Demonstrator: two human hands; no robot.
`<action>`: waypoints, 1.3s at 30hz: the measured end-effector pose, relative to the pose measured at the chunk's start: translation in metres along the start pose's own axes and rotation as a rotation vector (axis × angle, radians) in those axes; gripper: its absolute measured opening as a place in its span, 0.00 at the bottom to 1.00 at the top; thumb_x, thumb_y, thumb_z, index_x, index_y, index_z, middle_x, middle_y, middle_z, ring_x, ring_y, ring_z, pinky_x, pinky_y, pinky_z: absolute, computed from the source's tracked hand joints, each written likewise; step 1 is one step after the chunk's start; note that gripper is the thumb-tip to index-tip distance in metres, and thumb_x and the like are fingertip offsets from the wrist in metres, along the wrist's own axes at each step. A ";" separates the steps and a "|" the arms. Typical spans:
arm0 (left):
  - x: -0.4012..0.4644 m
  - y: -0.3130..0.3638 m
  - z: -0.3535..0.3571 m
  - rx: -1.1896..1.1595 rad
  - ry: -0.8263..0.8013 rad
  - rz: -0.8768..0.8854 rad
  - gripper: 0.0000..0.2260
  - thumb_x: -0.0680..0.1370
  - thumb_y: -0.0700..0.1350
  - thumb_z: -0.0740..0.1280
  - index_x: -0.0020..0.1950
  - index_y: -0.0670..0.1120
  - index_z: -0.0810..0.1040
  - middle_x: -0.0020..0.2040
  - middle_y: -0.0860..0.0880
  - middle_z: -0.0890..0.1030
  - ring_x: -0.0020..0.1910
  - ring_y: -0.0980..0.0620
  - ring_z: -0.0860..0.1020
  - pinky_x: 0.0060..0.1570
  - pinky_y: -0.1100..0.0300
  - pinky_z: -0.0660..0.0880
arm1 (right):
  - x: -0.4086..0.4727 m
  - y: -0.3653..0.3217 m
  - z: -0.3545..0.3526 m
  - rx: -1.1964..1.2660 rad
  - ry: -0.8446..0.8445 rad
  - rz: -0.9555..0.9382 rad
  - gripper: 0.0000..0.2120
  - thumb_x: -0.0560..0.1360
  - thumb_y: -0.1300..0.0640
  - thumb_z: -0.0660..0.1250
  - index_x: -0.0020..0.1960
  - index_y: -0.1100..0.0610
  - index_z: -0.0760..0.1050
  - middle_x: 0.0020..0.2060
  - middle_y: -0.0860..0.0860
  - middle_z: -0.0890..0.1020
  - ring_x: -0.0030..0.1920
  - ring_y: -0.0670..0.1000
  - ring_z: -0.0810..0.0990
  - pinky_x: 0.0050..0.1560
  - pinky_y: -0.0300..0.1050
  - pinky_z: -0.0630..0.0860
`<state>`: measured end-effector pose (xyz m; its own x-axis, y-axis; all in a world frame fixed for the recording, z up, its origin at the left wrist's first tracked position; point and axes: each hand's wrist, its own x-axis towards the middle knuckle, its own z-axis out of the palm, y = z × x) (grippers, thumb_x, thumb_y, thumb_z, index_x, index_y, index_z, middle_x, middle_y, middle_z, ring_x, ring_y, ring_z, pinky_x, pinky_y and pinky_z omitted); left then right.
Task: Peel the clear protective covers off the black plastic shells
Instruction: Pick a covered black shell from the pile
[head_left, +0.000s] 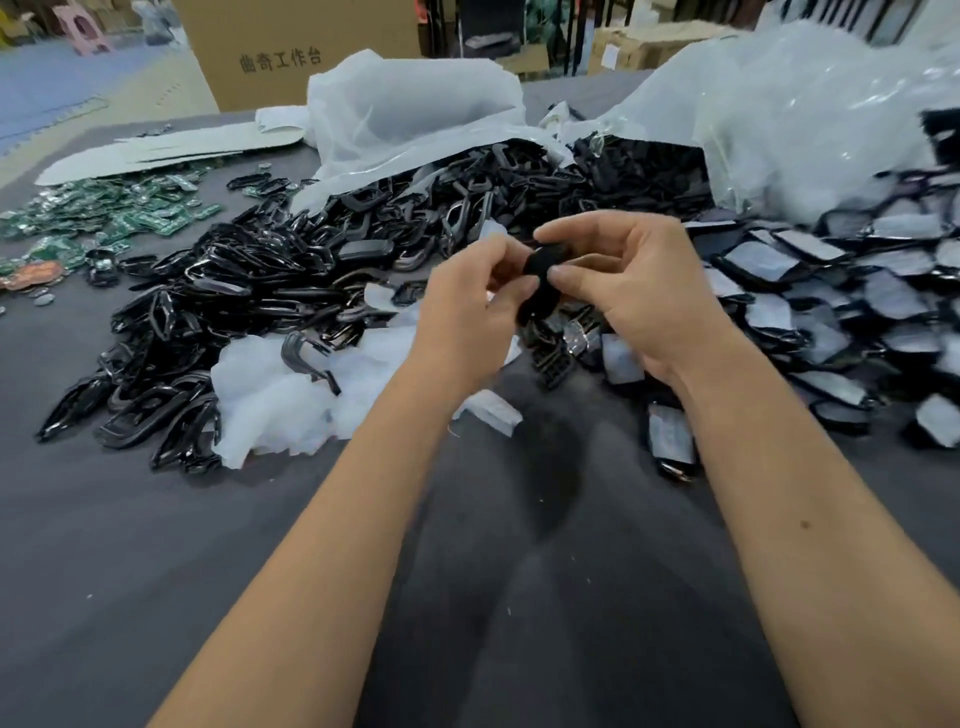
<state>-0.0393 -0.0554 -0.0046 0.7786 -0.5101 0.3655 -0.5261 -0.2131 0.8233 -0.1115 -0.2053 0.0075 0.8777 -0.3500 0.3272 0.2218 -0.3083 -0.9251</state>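
A black plastic shell (540, 280), long axis running twelve to six o'clock, is pinched between both hands above the surface (493, 571): left hand (467, 306) at nine o'clock, right hand (628, 291) at three, equally near.

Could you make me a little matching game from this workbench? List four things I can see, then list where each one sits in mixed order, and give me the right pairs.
Things:
1. green circuit boards
2. cardboard box
3. shells with covers still on
4. black shell being worked on

Places:
A. piled at the right side of the table
B. held between the left hand and right hand
C. spread at the far left of the table
D. standing behind the table, with printed characters

Pairs: 1-C, 2-D, 3-A, 4-B
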 end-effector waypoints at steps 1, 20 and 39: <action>0.004 0.009 0.010 0.036 -0.004 0.070 0.03 0.78 0.32 0.69 0.49 0.38 0.80 0.43 0.44 0.82 0.44 0.46 0.80 0.49 0.50 0.78 | 0.000 -0.004 -0.016 -0.077 0.008 -0.032 0.17 0.73 0.74 0.73 0.53 0.55 0.85 0.46 0.51 0.88 0.45 0.46 0.87 0.50 0.42 0.82; 0.043 0.074 0.130 0.502 -0.209 0.430 0.19 0.72 0.31 0.62 0.56 0.46 0.85 0.50 0.46 0.83 0.53 0.43 0.77 0.50 0.50 0.75 | -0.026 -0.015 -0.148 -0.966 0.147 0.011 0.24 0.70 0.76 0.58 0.48 0.54 0.85 0.44 0.52 0.86 0.49 0.53 0.84 0.57 0.50 0.81; 0.023 -0.035 -0.020 0.919 0.119 -0.240 0.19 0.78 0.34 0.61 0.67 0.46 0.79 0.60 0.42 0.79 0.64 0.39 0.71 0.54 0.48 0.74 | 0.035 0.016 0.043 -1.199 -0.333 -0.014 0.18 0.78 0.66 0.63 0.67 0.57 0.76 0.60 0.58 0.80 0.63 0.61 0.74 0.56 0.51 0.75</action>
<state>0.0043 -0.0429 -0.0164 0.9036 -0.2907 0.3146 -0.3715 -0.8975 0.2376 -0.0587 -0.1850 -0.0039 0.9822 -0.1531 0.1088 -0.1418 -0.9843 -0.1052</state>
